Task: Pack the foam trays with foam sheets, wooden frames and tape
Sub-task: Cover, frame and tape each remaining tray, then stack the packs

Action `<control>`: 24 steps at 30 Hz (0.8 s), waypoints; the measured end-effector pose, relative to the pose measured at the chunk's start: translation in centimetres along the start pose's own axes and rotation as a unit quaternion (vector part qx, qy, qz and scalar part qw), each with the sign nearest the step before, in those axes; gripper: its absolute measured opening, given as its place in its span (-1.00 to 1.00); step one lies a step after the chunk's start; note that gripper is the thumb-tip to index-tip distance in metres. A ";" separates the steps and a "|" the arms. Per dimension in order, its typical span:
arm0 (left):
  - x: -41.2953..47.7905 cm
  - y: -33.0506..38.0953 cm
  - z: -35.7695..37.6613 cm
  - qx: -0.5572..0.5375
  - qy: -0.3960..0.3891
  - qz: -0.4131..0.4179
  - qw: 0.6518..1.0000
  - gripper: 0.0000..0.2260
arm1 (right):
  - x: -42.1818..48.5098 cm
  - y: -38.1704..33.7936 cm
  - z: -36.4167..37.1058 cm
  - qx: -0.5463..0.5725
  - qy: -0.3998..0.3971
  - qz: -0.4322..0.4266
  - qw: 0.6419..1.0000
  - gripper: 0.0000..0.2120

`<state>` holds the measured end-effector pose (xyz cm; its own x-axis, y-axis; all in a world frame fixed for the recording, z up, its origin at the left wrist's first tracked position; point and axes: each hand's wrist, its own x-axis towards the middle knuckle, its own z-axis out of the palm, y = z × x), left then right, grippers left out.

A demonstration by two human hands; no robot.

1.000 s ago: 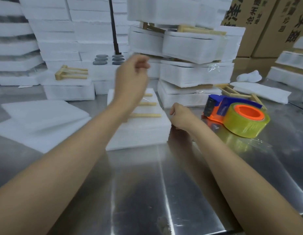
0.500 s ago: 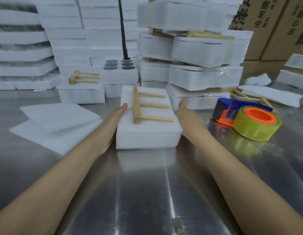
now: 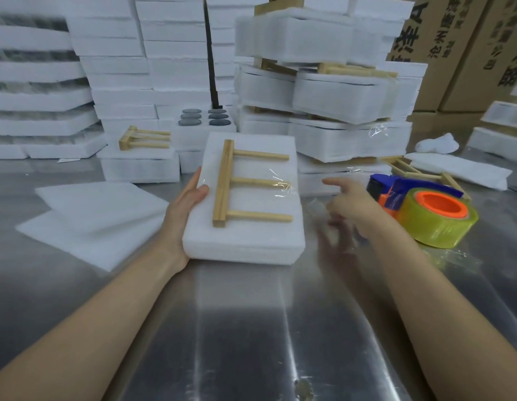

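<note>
Left hand (image 3: pixel 184 211) has its grip clamped on a foam tray (image 3: pixel 245 246) topped by a wooden frame (image 3: pixel 223 183); the blurred right hand (image 3: pixel 354 211), near the tape dispenser (image 3: pixel 425 218), has an unclear grip.

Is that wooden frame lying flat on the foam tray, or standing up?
Lying flat: the wooden frame rests on the foam tray, all three rungs against its top.
</note>
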<state>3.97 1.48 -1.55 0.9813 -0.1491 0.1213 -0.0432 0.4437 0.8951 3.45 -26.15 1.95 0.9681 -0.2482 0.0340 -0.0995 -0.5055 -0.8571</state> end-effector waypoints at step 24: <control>0.0 0.1 0.2 -0.011 -0.026 -0.015 0.999 -0.41 | 0.2 -0.6 1.6 0.217 -0.122 -0.069 0.966 -0.82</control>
<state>3.99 1.35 -1.39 0.9708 -0.2090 0.1174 -0.0091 0.4574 0.8892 4.11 -24.56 1.65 0.9960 0.0262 0.0856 0.0880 -0.1132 -0.9897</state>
